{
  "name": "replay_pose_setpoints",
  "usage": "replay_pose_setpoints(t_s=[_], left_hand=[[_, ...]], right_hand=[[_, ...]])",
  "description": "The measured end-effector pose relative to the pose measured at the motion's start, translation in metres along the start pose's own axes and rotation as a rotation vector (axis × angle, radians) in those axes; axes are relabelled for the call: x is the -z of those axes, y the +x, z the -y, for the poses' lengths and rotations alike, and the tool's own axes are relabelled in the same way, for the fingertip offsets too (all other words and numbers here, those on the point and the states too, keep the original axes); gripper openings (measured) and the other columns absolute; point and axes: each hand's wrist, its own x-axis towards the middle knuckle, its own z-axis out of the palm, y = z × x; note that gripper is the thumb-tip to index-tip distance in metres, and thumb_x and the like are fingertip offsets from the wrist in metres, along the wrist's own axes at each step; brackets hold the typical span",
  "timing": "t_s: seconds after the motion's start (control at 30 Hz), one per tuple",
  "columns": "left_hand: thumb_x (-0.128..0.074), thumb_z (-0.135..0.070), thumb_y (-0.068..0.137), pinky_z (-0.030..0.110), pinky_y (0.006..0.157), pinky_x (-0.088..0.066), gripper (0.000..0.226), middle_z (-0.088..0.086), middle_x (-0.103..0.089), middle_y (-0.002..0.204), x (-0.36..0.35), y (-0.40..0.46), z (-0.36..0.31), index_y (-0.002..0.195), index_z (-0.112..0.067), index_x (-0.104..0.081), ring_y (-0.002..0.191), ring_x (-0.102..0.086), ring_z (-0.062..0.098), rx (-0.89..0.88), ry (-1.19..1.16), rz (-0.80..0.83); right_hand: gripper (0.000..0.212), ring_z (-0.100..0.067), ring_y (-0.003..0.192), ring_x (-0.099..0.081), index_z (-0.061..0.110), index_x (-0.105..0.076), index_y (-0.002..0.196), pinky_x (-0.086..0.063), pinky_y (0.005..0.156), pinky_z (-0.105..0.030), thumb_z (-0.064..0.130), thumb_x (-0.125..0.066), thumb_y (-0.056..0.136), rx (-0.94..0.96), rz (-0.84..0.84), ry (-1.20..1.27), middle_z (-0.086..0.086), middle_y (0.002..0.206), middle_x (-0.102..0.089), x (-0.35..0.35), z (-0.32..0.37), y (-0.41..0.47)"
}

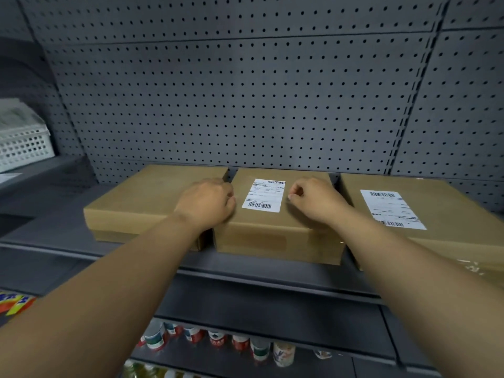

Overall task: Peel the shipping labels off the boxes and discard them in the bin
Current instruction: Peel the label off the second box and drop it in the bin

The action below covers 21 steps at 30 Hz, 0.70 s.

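Three brown cardboard boxes sit side by side on a grey shelf (pixel 245 276). The left box (pixel 141 203) shows no label on top. The middle box (pixel 275 236) carries a white shipping label (pixel 264 195) on its lid. The right box (pixel 447 208) has a larger white label (pixel 391 208). My left hand (pixel 207 203) rests curled on the middle box's left edge, just left of its label. My right hand (pixel 316 200) is curled on the lid just right of that label, fingertips near its edge. Neither hand holds anything. No bin is in view.
A grey pegboard wall (pixel 245 91) rises behind the boxes. A white perforated basket (pixel 24 145) with papers stands on a shelf at far left. Cans and bottles (pixel 218 339) line the lower shelves. A colourful packet (pixel 13 302) shows at the left edge.
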Motion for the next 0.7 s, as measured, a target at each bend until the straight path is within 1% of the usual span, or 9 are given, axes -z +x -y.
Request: replay_pose_setpoints(t_s=[0.1,0.23,0.33,0.37,0.43,0.53,0.57,0.63,0.7], left_hand=[[-0.044,-0.030,0.092,0.037,0.085,-0.044,0.028,0.010,-0.063,0.105,-0.006,0.017,0.015,0.102,-0.012,-0.063,0.098,-0.056,0.028,-0.047,-0.024,0.026],[-0.042,-0.031,0.093,0.036,0.086,-0.044,0.030,0.011,-0.063,0.108,-0.017,0.041,0.032,0.105,-0.011,-0.062,0.099,-0.056,0.028,-0.147,-0.055,0.057],[-0.041,-0.032,0.094,0.036,0.086,-0.045,0.033,0.010,-0.062,0.111,-0.027,0.058,0.043,0.107,-0.010,-0.061,0.101,-0.057,0.028,-0.240,-0.065,0.093],[-0.040,-0.032,0.094,0.036,0.087,-0.045,0.033,0.010,-0.062,0.112,-0.031,0.063,0.046,0.108,-0.011,-0.061,0.101,-0.056,0.028,-0.271,-0.070,0.110],[-0.040,-0.033,0.094,0.036,0.089,-0.046,0.034,0.009,-0.062,0.114,-0.038,0.071,0.054,0.110,-0.012,-0.061,0.103,-0.056,0.027,-0.321,-0.082,0.134],[-0.040,-0.033,0.094,0.037,0.087,-0.048,0.034,0.007,-0.062,0.113,-0.047,0.080,0.064,0.111,-0.013,-0.061,0.102,-0.057,0.026,-0.383,-0.109,0.139],[-0.040,-0.033,0.094,0.037,0.087,-0.048,0.033,0.007,-0.062,0.114,-0.049,0.081,0.066,0.112,-0.013,-0.061,0.102,-0.057,0.025,-0.399,-0.131,0.142],[-0.040,-0.032,0.094,0.037,0.088,-0.049,0.033,0.006,-0.062,0.116,-0.053,0.085,0.069,0.113,-0.014,-0.061,0.103,-0.057,0.025,-0.424,-0.177,0.149],[-0.039,-0.032,0.094,0.039,0.088,-0.049,0.033,0.006,-0.062,0.116,-0.057,0.087,0.070,0.112,-0.014,-0.060,0.103,-0.057,0.024,-0.437,-0.205,0.161]], right_hand=[[0.019,-0.026,0.089,-0.059,0.010,-0.064,0.090,-0.051,0.082,-0.045,0.021,-0.048,0.089,-0.055,-0.007,-0.033,-0.007,0.097,-0.065,-0.006,0.006,0.018],[0.023,-0.031,0.085,-0.062,0.005,-0.065,0.089,-0.053,0.081,-0.045,0.019,-0.047,0.089,-0.184,-0.012,-0.063,-0.015,0.093,-0.069,-0.014,0.009,0.044],[0.023,-0.025,0.076,-0.058,0.006,-0.066,0.092,-0.050,0.071,-0.038,0.019,-0.047,0.091,-0.261,-0.015,-0.089,-0.013,0.089,-0.069,-0.022,0.010,0.060],[0.023,-0.024,0.076,-0.058,0.006,-0.066,0.095,-0.048,0.069,-0.036,0.019,-0.046,0.092,-0.280,-0.017,-0.104,-0.011,0.090,-0.069,-0.024,0.011,0.064],[0.026,-0.025,0.077,-0.060,0.004,-0.064,0.101,-0.044,0.066,-0.032,0.020,-0.045,0.093,-0.314,-0.019,-0.126,-0.014,0.095,-0.069,-0.027,0.015,0.073],[0.027,-0.018,0.069,-0.056,0.007,-0.063,0.103,-0.038,0.054,-0.026,0.023,-0.044,0.094,-0.304,-0.009,-0.167,-0.012,0.098,-0.069,-0.034,0.024,0.084],[0.026,-0.016,0.068,-0.054,0.007,-0.064,0.101,-0.038,0.056,-0.026,0.024,-0.044,0.095,-0.278,0.002,-0.174,-0.011,0.099,-0.069,-0.037,0.028,0.088],[0.023,-0.019,0.081,-0.058,0.011,-0.065,0.097,-0.043,0.069,-0.027,0.022,-0.046,0.094,-0.218,0.029,-0.143,-0.008,0.102,-0.069,-0.046,0.033,0.097],[0.020,-0.019,0.087,-0.057,0.014,-0.065,0.092,-0.041,0.075,-0.028,0.022,-0.047,0.094,-0.174,0.042,-0.112,-0.005,0.103,-0.067,-0.055,0.035,0.105]])
